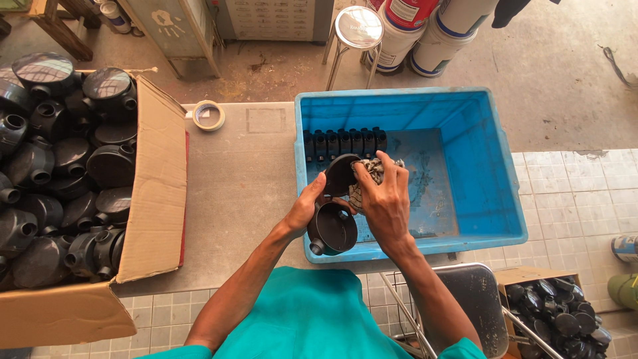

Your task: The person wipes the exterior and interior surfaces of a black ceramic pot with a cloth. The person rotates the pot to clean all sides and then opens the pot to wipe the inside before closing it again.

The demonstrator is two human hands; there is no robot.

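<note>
My left hand point(307, 205) grips a round black plastic box point(332, 229) and its flat black lid point(341, 174) over the near left corner of a blue plastic crate point(492, 199). My right hand point(385, 199) presses a patterned rag point(372, 171) against the lid. A row of several black parts point(345, 141) stands inside the crate along its far left side.
A large cardboard carton point(156, 193) at the left is full of black round boxes point(60, 166). A roll of tape point(208, 115) lies on the grey table. A metal stool point(357, 30) and paint buckets point(425, 30) stand beyond. A smaller carton of black parts point(558, 319) sits at lower right.
</note>
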